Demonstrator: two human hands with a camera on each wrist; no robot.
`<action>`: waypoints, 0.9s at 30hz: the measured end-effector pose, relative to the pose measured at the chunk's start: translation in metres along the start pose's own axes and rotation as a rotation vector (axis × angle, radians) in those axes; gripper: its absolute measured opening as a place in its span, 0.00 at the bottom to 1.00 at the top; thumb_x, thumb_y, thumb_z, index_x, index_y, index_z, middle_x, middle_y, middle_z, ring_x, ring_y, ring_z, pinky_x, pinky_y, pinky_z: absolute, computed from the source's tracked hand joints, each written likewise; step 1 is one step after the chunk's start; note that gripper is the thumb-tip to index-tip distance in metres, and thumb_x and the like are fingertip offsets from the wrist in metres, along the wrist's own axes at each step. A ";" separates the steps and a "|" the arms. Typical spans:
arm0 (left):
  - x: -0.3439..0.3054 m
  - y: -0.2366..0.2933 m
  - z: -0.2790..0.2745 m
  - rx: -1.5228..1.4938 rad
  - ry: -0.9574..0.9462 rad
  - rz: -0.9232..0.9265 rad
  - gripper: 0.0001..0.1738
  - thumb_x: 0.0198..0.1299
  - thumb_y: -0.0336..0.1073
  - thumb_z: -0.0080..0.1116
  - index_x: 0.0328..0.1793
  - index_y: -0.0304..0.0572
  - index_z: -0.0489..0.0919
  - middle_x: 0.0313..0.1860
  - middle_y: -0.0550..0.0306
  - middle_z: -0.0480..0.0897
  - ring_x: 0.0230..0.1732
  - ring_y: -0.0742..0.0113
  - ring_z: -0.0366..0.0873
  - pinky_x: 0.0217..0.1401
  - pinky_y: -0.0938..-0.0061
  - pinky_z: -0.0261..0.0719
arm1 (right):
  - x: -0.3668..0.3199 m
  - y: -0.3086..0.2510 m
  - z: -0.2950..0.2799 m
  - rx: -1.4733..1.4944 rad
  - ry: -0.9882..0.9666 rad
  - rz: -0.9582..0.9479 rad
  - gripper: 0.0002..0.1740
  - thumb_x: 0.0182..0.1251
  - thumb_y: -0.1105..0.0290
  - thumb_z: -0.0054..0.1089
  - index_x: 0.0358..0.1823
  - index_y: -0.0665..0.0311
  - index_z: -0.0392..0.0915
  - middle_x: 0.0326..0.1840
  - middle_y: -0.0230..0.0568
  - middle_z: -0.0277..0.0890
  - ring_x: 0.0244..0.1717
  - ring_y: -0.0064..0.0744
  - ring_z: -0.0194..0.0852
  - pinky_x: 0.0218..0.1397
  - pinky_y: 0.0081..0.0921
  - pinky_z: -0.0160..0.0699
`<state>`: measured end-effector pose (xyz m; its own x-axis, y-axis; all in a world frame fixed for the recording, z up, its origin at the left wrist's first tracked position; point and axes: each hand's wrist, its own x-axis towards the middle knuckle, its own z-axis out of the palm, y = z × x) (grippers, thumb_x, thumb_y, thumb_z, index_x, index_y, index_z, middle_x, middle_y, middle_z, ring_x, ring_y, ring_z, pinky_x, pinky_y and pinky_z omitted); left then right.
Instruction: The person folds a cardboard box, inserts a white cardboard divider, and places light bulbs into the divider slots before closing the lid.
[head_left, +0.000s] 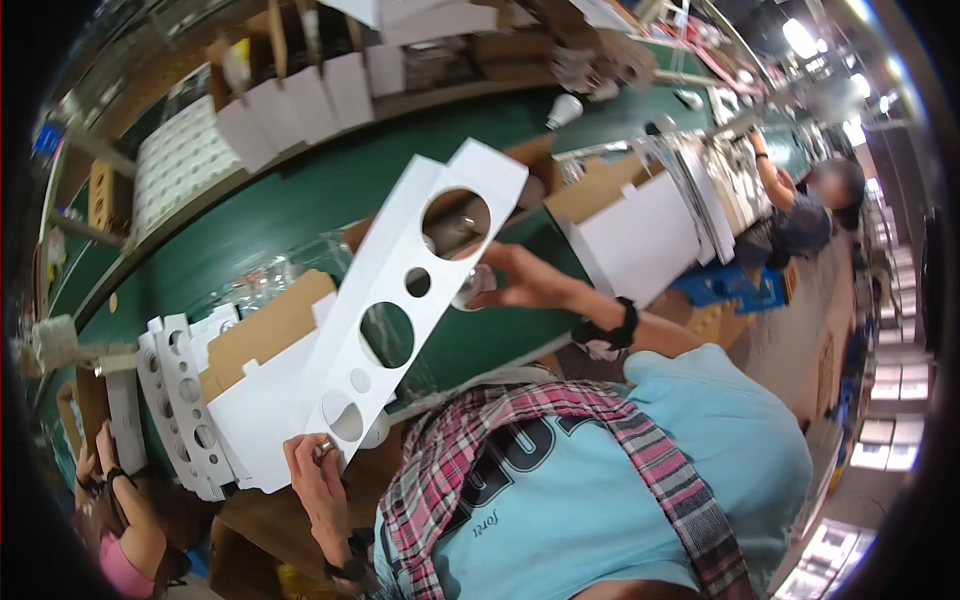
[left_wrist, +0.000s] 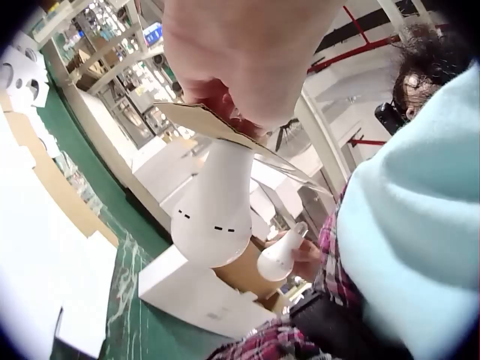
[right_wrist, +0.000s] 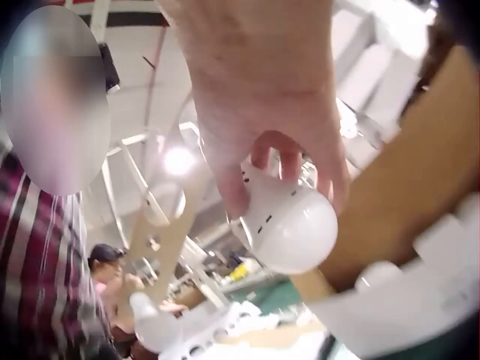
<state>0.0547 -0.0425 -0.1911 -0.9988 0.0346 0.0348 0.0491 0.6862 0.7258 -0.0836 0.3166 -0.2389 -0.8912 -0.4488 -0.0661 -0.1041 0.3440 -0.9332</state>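
A white card insert [head_left: 380, 270] with large and small round holes slants across the bench in the head view. At its lower end my left hand [head_left: 318, 490] grips the metal base of a light bulb. In the left wrist view, that white bulb [left_wrist: 214, 217] hangs beneath the card's brown side, its neck through a hole and my fingers above. My right hand [head_left: 530, 278] curls its fingers round a second light bulb [right_wrist: 292, 229] beside the card's right edge. This bulb's rounded end points away from the palm.
An open white carton [head_left: 640, 235] stands to the right on the green bench, another carton [head_left: 265, 420] to the left. Punched card inserts [head_left: 180, 400] lean by the left one. A loose bulb [head_left: 564, 110] lies farther back. Other people [head_left: 800, 205] work at both sides.
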 end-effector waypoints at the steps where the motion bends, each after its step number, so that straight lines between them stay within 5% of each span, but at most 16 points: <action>1: -0.002 -0.001 0.025 0.035 -0.028 0.057 0.11 0.55 0.22 0.53 0.45 0.36 0.72 0.38 0.49 0.68 0.35 0.56 0.70 0.37 0.68 0.70 | -0.018 0.043 0.008 0.069 0.032 -0.004 0.30 0.46 0.72 0.72 0.54 0.63 0.72 0.52 0.42 0.72 0.57 0.37 0.68 0.60 0.30 0.68; 3: 0.002 -0.001 0.039 0.067 -0.200 0.070 0.12 0.55 0.22 0.52 0.46 0.37 0.71 0.39 0.47 0.69 0.37 0.51 0.70 0.39 0.65 0.70 | -0.048 0.105 0.037 0.491 0.171 0.025 0.29 0.46 0.71 0.72 0.53 0.67 0.72 0.53 0.43 0.72 0.56 0.38 0.69 0.60 0.29 0.68; 5: 0.004 -0.013 0.064 0.082 -0.330 0.060 0.12 0.56 0.23 0.52 0.47 0.37 0.71 0.38 0.47 0.68 0.38 0.49 0.70 0.40 0.65 0.70 | -0.061 0.160 0.052 -0.172 0.186 -0.116 0.32 0.44 0.72 0.73 0.53 0.69 0.70 0.52 0.45 0.71 0.56 0.41 0.69 0.60 0.30 0.68; 11: 0.017 -0.055 0.150 0.212 -0.447 0.168 0.10 0.59 0.26 0.52 0.48 0.38 0.70 0.39 0.45 0.68 0.39 0.44 0.71 0.39 0.58 0.70 | -0.068 0.255 0.082 0.123 0.383 -0.252 0.36 0.44 0.79 0.71 0.59 0.69 0.67 0.56 0.49 0.68 0.62 0.49 0.63 0.61 0.35 0.65; 13: 0.022 -0.055 0.160 0.246 -0.448 0.174 0.11 0.59 0.26 0.52 0.48 0.38 0.69 0.38 0.45 0.68 0.38 0.43 0.71 0.38 0.57 0.70 | -0.068 0.243 0.088 0.249 0.493 -0.189 0.34 0.44 0.77 0.71 0.57 0.71 0.69 0.55 0.52 0.70 0.60 0.50 0.66 0.60 0.34 0.66; 15: 0.031 -0.062 0.171 0.267 -0.408 0.196 0.10 0.60 0.27 0.52 0.48 0.37 0.69 0.38 0.44 0.68 0.38 0.42 0.71 0.38 0.56 0.70 | -0.059 0.226 0.073 0.088 0.425 0.084 0.29 0.46 0.73 0.71 0.52 0.73 0.72 0.52 0.53 0.74 0.55 0.49 0.71 0.58 0.32 0.69; 16: 0.032 -0.060 0.173 0.268 -0.400 0.202 0.10 0.60 0.27 0.52 0.47 0.37 0.69 0.38 0.45 0.68 0.38 0.42 0.71 0.38 0.56 0.70 | -0.057 0.233 0.076 0.199 0.455 0.049 0.28 0.47 0.69 0.71 0.50 0.73 0.73 0.47 0.53 0.76 0.51 0.49 0.74 0.57 0.31 0.71; 22: 0.039 -0.065 0.179 0.323 -0.390 0.240 0.09 0.60 0.28 0.52 0.46 0.36 0.69 0.38 0.45 0.68 0.38 0.44 0.72 0.39 0.56 0.70 | -0.051 0.233 0.077 0.023 0.490 0.014 0.31 0.48 0.74 0.68 0.57 0.71 0.70 0.58 0.53 0.70 0.54 0.43 0.73 0.57 0.33 0.71; 25: 0.038 -0.063 0.179 0.350 -0.394 0.240 0.10 0.60 0.28 0.53 0.46 0.36 0.69 0.38 0.46 0.68 0.38 0.44 0.72 0.39 0.57 0.70 | -0.059 0.221 0.074 -0.331 0.640 0.061 0.27 0.51 0.68 0.67 0.53 0.71 0.72 0.61 0.52 0.67 0.52 0.46 0.74 0.56 0.37 0.73; 27: 0.040 -0.064 0.180 0.369 -0.392 0.257 0.10 0.59 0.28 0.53 0.46 0.36 0.69 0.39 0.46 0.68 0.38 0.44 0.72 0.40 0.57 0.71 | -0.072 0.194 0.056 -0.545 0.374 0.302 0.23 0.53 0.64 0.64 0.49 0.69 0.74 0.56 0.50 0.71 0.48 0.45 0.75 0.50 0.39 0.74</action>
<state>0.0119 0.0455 -0.3597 -0.8834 0.4504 -0.1294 0.3563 0.8249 0.4388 -0.0145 0.3695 -0.4345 -0.9970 0.0091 -0.0772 0.0522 0.8143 -0.5781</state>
